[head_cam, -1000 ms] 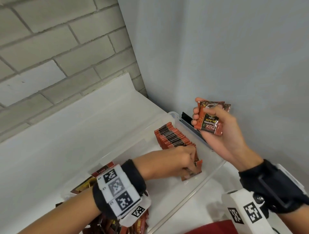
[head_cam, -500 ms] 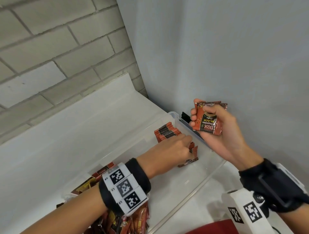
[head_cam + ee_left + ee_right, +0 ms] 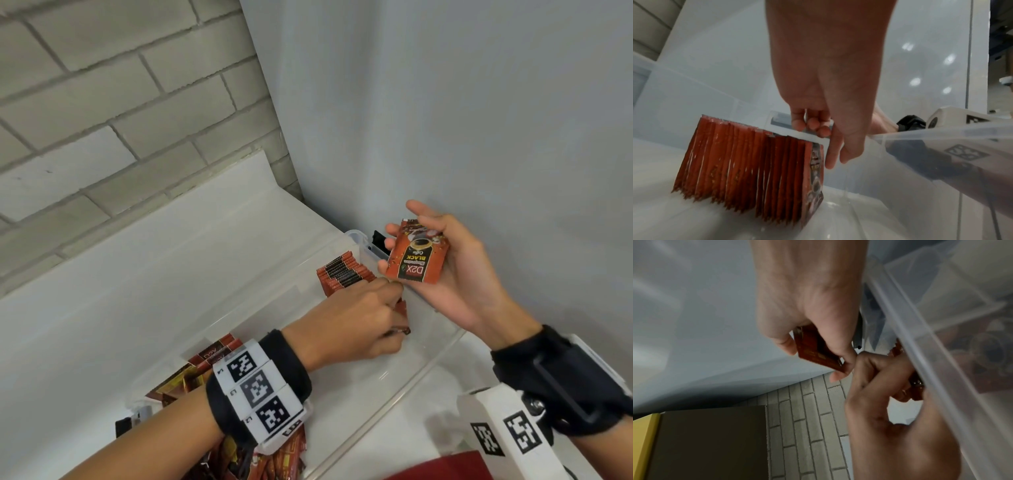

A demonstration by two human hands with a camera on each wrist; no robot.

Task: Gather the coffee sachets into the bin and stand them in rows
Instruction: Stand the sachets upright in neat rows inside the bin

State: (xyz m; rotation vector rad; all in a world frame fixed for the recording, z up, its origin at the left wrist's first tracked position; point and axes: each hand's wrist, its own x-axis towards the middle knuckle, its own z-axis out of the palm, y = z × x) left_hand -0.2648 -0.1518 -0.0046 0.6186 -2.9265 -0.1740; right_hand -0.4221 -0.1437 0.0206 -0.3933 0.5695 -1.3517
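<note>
Red "D2X BLACK Coffee" sachets (image 3: 416, 257)

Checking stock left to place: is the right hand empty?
No, the right hand holds a small stack of coffee sachets above the bin.

The head view is bright and evenly lit, sharp at the centre, with soft shadows under the arms on the tabletop (image 3: 102, 291); brick lines bend toward the edges. The left wrist view is softer: round ceiling-light reflections glare on the white wall, the row (image 3: 748, 170) is slightly blurred, and the bin (image 3: 941, 134) wall hazes what lies behind it. The right wrist view is dimmer, blurred throughout, darkest at lower left.
</note>
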